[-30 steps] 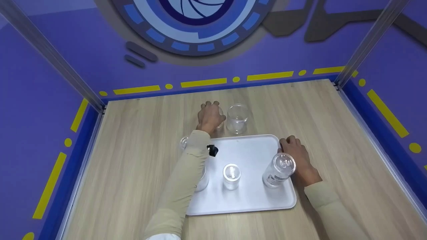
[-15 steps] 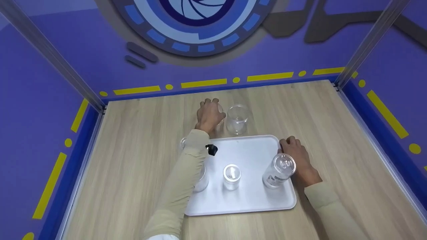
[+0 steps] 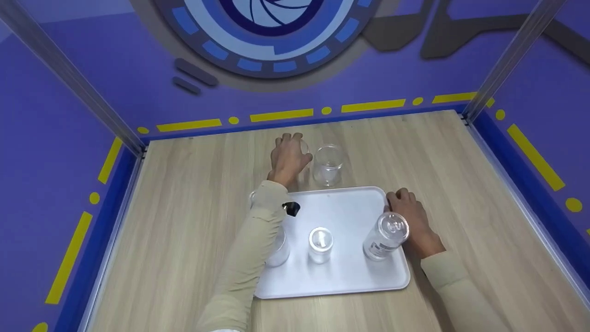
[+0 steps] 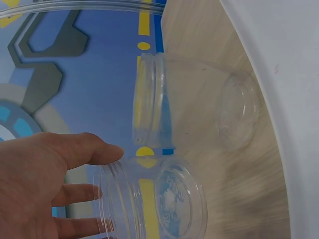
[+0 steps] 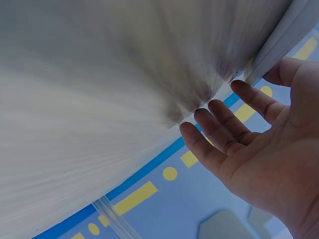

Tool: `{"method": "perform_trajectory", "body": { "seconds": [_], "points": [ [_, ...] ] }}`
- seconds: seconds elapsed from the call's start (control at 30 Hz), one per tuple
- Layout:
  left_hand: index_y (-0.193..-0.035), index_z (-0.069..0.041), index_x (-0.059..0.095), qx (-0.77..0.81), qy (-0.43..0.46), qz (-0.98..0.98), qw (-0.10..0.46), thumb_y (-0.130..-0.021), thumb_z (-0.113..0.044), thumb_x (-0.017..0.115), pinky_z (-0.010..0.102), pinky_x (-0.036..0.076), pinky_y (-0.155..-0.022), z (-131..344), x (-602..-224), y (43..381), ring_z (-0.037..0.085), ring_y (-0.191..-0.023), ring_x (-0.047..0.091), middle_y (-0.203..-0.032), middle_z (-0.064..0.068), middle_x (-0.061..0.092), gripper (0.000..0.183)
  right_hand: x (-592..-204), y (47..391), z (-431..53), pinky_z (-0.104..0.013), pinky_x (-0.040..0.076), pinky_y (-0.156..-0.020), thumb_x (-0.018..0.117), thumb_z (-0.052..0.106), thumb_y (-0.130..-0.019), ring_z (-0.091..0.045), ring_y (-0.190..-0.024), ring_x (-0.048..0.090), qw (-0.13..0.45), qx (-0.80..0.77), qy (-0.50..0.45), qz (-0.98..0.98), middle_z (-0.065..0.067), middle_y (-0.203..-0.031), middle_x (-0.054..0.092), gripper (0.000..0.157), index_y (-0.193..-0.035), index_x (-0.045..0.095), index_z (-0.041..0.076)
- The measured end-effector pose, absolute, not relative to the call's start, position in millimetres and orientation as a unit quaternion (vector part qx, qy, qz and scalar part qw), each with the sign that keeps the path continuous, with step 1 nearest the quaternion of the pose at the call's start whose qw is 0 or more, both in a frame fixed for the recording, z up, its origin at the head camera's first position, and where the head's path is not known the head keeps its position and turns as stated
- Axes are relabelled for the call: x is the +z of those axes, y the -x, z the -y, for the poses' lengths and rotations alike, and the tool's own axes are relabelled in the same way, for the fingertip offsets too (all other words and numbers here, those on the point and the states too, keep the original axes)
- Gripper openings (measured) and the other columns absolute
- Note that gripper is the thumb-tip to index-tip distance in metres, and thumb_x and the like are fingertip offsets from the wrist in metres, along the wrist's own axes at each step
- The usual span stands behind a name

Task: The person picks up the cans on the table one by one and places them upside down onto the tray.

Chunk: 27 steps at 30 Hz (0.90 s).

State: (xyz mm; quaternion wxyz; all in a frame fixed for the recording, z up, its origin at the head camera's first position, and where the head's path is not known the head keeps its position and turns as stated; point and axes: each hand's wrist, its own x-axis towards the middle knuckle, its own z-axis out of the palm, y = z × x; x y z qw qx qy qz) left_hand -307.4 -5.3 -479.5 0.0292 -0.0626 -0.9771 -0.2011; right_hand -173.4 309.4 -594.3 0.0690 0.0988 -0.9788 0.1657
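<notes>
In the head view my left hand (image 3: 287,160) is beyond the tray's far edge, over a clear jar mostly hidden by it. The left wrist view shows the thumb and fingers around the rim end of this clear jar (image 4: 172,199), whose base bears raised lettering. Just to its right on the table stands a wider clear jar (image 3: 328,167), untouched. My right hand (image 3: 409,216) lies beside the right edge of the white tray (image 3: 345,283). Its fingertips (image 5: 187,130) rest on the tabletop, loosely bent, and the thumb is at the tray's rim, partly hidden.
On the tray stand a small clear jar (image 3: 320,246), a taller labelled bottle-like container (image 3: 386,237) at the right and another clear jar (image 3: 278,253) partly behind the left sleeve. Purple walls (image 3: 258,103) close off the table's back and sides.
My left hand has shifted slightly toward the back wall with its fingers still around the jar. The right hand, the tray and the other containers stay where they were.
</notes>
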Motion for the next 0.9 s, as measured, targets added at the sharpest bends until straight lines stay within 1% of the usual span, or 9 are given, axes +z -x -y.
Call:
{"method": "perform_trajectory", "body": {
  "seconds": [0.1,0.3,0.5,0.73,0.9],
  "points": [
    [-0.149,-0.011,0.061,-0.211,0.064,0.975,0.037,-0.092,-0.027,0.078,0.049,0.054,-0.099,6,-475,305,0.034,-0.132,0.054,-0.144,0.015,0.059,0.062,-595,174,-309,-0.063,0.054,-0.075,0.064,0.012,-0.101,-0.046,-0.097,0.057,0.072,0.166,-0.100,0.978,-0.027,-0.111,0.054,0.025,-0.120,0.065,-0.005],
    [-0.149,-0.010,0.061,-0.226,0.072,0.970,0.049,-0.092,-0.027,0.077,0.048,0.054,-0.098,7,-467,300,0.034,-0.132,0.054,-0.145,0.015,0.059,0.061,-597,175,-311,-0.064,0.053,-0.077,0.062,0.013,-0.103,-0.047,-0.100,0.056,0.060,0.165,-0.098,0.980,-0.028,-0.114,0.054,0.026,-0.122,0.064,-0.005],
    [-0.149,-0.010,0.061,-0.250,0.082,0.963,0.063,-0.091,-0.027,0.076,0.048,0.054,-0.098,10,-457,292,0.034,-0.132,0.054,-0.145,0.014,0.059,0.062,-597,176,-313,-0.064,0.054,-0.074,0.062,0.013,-0.102,-0.049,-0.101,0.057,0.063,0.157,-0.104,0.980,-0.030,-0.115,0.055,0.027,-0.122,0.063,-0.005],
    [-0.151,-0.011,0.059,-0.286,0.072,0.953,0.071,-0.092,-0.028,0.077,0.047,0.051,-0.102,14,-450,279,0.033,-0.134,0.053,-0.150,0.014,0.057,0.064,-596,177,-313,-0.065,0.055,-0.078,0.062,0.014,-0.103,-0.050,-0.105,0.057,0.054,0.154,-0.103,0.981,-0.031,-0.119,0.054,0.029,-0.125,0.062,-0.005],
    [-0.151,-0.012,0.060,-0.308,0.063,0.947,0.074,-0.091,-0.030,0.079,0.046,0.051,-0.101,16,-446,272,0.032,-0.134,0.054,-0.151,0.013,0.057,0.065,-597,177,-312,-0.065,0.054,-0.080,0.061,0.015,-0.104,-0.050,-0.106,0.057,0.045,0.154,-0.098,0.982,-0.031,-0.120,0.054,0.030,-0.126,0.061,-0.005]
  ]
}}
